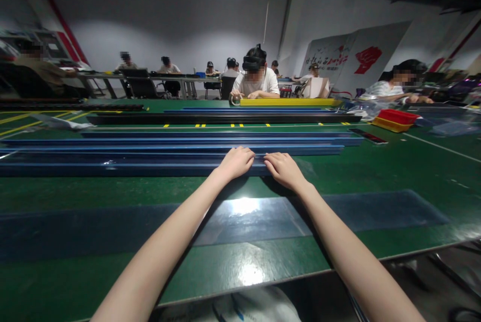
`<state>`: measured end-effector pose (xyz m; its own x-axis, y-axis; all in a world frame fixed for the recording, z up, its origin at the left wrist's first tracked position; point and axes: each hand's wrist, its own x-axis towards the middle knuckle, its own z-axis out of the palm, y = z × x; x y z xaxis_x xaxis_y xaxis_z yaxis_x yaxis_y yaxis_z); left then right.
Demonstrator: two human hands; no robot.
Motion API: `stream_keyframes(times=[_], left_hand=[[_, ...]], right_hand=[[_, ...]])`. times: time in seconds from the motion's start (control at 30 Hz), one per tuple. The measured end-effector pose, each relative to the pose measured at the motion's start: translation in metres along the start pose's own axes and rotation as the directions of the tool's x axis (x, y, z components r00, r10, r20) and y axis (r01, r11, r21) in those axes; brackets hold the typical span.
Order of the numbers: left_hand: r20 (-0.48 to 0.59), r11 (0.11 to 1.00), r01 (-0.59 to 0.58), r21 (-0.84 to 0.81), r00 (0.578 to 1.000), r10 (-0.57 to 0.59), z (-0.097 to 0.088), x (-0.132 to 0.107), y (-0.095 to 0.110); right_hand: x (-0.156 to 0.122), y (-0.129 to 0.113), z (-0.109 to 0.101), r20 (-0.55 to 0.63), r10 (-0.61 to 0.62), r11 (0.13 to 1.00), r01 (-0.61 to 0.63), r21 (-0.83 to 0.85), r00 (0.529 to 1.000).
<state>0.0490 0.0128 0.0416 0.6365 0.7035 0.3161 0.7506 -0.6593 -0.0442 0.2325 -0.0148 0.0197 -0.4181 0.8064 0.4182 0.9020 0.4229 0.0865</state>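
Nearest to us, a clear, glossy sheet [255, 219] stretches across the green surface [432, 166], its left end cut off by the frame, both forearms [161, 257] reaching over it. Out on the left, the front blue strip [93, 169] runs off the edge too: long, straight, dark along its face, brighter along its ridges, more blue strips [169, 142] just behind. Follow it right and here's the left hand [237, 162], palm down at the strip, fingers together, gently curled! Just beside it, the right hand [283, 169], bent much the same, hides part of the strip. Thumbs out of sight, so whether either one grips, I can't tell. Further right, a dark phone [368, 135], then a red tray [398, 116] atop a yellow tray [391, 125], contents hard to make out.
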Motion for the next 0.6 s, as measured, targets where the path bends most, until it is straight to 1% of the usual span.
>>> stream_keyframes(times=[0.07, 0.13, 0.3, 0.4, 0.6], left_hand=[[0.007, 0.997, -0.075, -0.026, 0.997, 0.075, 0.003, 0.0, -0.002], [0.014, 0.996, -0.088, -0.032, 0.996, 0.089, 0.004, 0.001, -0.003], [0.031, 0.998, -0.055, -0.008, 0.998, 0.055, 0.001, 0.0, -0.004], [0.027, 1.0, -0.016, 0.026, 1.0, 0.015, -0.002, 0.0, -0.003], [0.008, 0.991, 0.087, 0.097, 0.996, -0.088, -0.007, -0.002, -0.002]], right_hand=[[0.0, 0.001, 0.0, -0.001, -0.02, 1.0, 0.02, 0.019, 1.0], [-0.001, 0.004, -0.002, 0.003, -0.01, 1.0, 0.009, 0.022, 1.0], [-0.003, 0.014, -0.008, -0.006, 0.087, 0.995, -0.087, -0.046, 0.996], [-0.004, 0.016, -0.009, -0.024, 0.153, 0.984, -0.154, -0.09, 0.988], [-0.005, 0.015, -0.01, -0.031, 0.196, 0.973, -0.199, -0.119, 0.98]])
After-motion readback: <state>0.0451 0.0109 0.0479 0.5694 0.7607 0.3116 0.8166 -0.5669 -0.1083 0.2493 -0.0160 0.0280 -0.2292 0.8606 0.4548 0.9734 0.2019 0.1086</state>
